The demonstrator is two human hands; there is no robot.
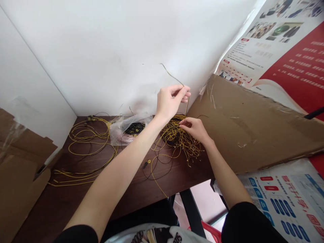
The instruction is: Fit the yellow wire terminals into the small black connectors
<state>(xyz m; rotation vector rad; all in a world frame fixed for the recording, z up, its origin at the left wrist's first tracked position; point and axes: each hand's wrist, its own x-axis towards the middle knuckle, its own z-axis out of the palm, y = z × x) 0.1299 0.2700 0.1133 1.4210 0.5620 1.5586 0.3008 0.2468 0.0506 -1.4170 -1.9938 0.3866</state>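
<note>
Raised in front of the white wall, my left hand (172, 99) pinches a thin wire (174, 77), whose free end sticks up to the left. The wire runs down from these fingers to my right hand (194, 129), which is lower, at the edge of a tangled pile of yellow and black wires (174, 135). My right thumb and forefinger are closed on the wire near the pile. Just below the pile, a small black piece and a yellow round piece (149, 161) lie on the brown table (141, 189).
To the left lies a loose coil of yellow wires (76, 135), beside a clear plastic bag (116, 133) with black and yellow parts inside. A cardboard sheet (243, 125) leans on the right, below a printed poster (278, 57). Cardboard (17, 189) stands at the far left.
</note>
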